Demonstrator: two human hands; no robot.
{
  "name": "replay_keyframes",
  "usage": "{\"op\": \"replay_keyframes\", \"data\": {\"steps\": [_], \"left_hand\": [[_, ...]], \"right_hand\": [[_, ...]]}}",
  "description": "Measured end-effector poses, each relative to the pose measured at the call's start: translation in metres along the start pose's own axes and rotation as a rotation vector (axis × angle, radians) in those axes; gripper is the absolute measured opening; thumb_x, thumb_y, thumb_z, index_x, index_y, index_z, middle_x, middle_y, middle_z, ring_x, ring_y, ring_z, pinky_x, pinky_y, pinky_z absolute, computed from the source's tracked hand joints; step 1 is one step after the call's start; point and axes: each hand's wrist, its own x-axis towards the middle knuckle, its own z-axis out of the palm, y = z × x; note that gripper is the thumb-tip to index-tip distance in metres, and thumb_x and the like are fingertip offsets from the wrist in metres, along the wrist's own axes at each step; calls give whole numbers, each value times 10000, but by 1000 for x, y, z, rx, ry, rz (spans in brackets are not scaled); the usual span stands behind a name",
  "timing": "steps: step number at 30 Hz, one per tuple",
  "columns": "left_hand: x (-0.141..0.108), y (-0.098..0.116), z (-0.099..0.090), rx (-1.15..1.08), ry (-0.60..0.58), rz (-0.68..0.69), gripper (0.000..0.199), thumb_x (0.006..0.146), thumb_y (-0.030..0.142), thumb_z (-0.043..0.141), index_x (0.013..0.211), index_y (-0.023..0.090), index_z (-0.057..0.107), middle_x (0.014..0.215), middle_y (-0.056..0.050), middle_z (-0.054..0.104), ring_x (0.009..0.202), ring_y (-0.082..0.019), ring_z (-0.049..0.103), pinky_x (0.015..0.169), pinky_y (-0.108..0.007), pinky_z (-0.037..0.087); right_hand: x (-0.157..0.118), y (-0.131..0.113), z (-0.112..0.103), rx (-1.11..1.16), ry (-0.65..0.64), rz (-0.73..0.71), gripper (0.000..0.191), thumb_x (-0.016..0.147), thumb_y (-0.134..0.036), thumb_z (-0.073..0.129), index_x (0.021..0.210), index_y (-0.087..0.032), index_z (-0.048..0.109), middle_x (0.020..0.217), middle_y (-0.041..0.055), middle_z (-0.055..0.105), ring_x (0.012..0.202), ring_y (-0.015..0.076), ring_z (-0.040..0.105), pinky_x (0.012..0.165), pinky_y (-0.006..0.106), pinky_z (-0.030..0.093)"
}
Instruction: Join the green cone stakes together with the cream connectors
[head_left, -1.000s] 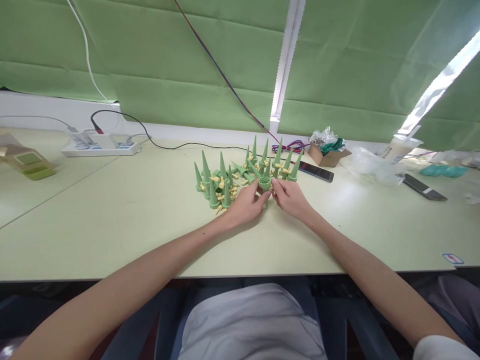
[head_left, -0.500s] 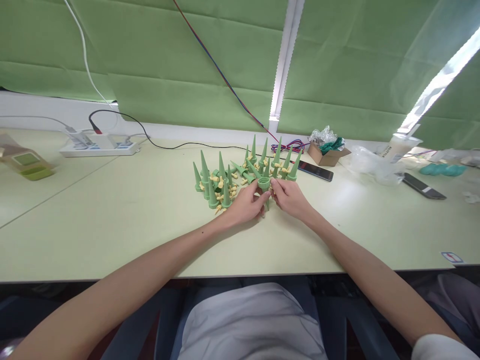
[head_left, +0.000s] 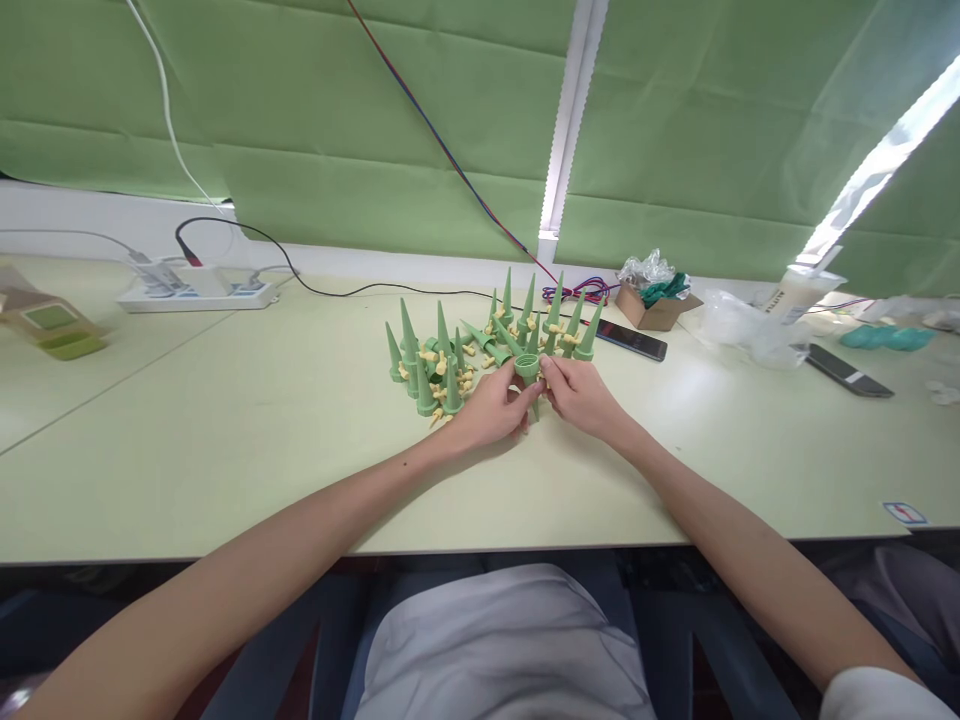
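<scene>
My left hand [head_left: 495, 405] is closed around a green cone [head_left: 527, 367] whose round open end faces up and whose tip points down. Beside it, my right hand [head_left: 574, 393] pinches at the cone's right side; a trace of yellow shows at its fingertips, but the piece is mostly hidden. Behind and to the left, several green cones [head_left: 425, 392] stand tip up, many with small yellow pieces on them. More upright cones [head_left: 587, 337] stand behind my hands, and a few lie on their sides among loose yellow pieces [head_left: 437, 418].
On the table [head_left: 247, 440] lie a phone [head_left: 631, 341] and another dark device [head_left: 847, 372] to the right. A small cardboard box [head_left: 651, 314], a cup [head_left: 799, 295] and plastic bags stand behind. A power strip [head_left: 199, 297] sits at back left.
</scene>
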Motion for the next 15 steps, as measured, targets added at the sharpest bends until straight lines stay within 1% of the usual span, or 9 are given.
{"op": "replay_keyframes", "data": {"steps": [5,10,15], "left_hand": [[0,0,1,15,-4,-1,357,936,547,543,889,214,423,810,-25,649,482,-128,605,459,-279,479],[1,-3,1,10,-8,6,327,942,525,536,934,209,450,890,-45,677,505,-125,621,470,-276,488],[1,-6,1,26,-7,3,323,937,518,549,932,211,447,833,-36,680,500,-134,618,480,-284,488]], "right_hand": [[-1,-1,-1,-18,-1,-5,455,1055,-426,311,644,-237,355,526,-10,482,528,153,439,591,313,316],[-1,-2,-2,-38,-8,-11,470,1057,-447,296,643,-238,368,526,-5,492,530,155,447,591,313,321],[-1,-2,-2,-60,-10,-17,459,1056,-416,302,640,-234,370,535,-5,496,536,150,451,597,310,322]]}}
